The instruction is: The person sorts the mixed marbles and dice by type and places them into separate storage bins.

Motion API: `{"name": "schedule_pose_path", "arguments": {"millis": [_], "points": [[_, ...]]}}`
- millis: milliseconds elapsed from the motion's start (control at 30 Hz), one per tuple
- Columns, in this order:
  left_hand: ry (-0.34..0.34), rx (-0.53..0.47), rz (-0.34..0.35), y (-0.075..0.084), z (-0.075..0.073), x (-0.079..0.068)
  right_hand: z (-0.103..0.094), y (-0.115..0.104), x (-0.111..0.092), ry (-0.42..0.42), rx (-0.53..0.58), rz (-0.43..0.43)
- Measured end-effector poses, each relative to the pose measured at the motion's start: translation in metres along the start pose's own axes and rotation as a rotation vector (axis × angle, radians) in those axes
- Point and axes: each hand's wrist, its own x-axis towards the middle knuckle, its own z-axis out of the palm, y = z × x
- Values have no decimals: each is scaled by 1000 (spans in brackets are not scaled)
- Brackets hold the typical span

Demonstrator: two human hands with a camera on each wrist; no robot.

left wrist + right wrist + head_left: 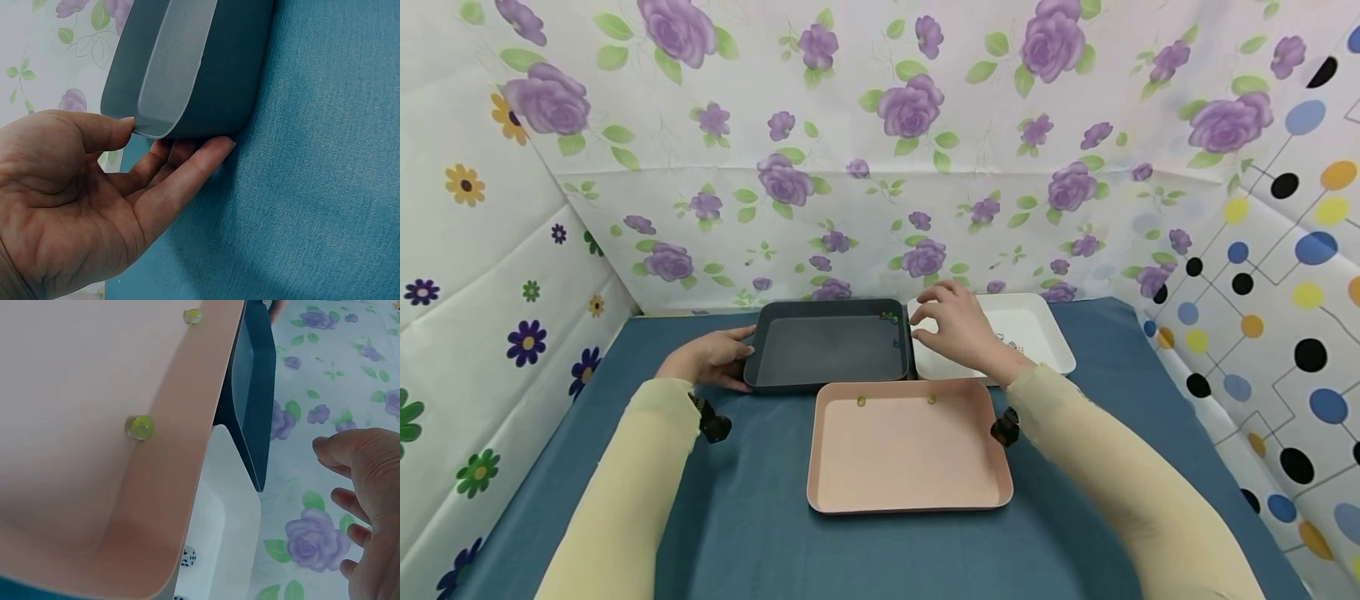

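Observation:
My left hand [709, 357] holds the left end of a dark grey tray [820, 383]; in the left wrist view the thumb lies at the rim and the fingers against the outer wall. Small green pieces [889, 317] and a blue one [897, 343] lie along that tray's right side. Above the left part of a white tray [1037, 321], near the dark tray's edge, hovers my right hand [957, 329]. Its fingers are loosely bent, with nothing visible between them. White pieces with dark spots [188, 556], like dice, lie in the white tray, partly hidden.
In front stands a pink tray [910, 450], with two yellow-green glassy marbles [140, 427] near its far wall. All three trays stand close together on a blue cloth [752, 517]. Flowered sheeting [850, 208] rises behind; patterned sheets flank both sides.

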Motion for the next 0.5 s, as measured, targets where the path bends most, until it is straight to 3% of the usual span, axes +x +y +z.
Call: {"name": "schedule_pose_path", "arguments": {"millis": [500], "points": [[-17, -13, 5, 1, 1, -4, -13, 10, -22, 30, -21, -32]]}}
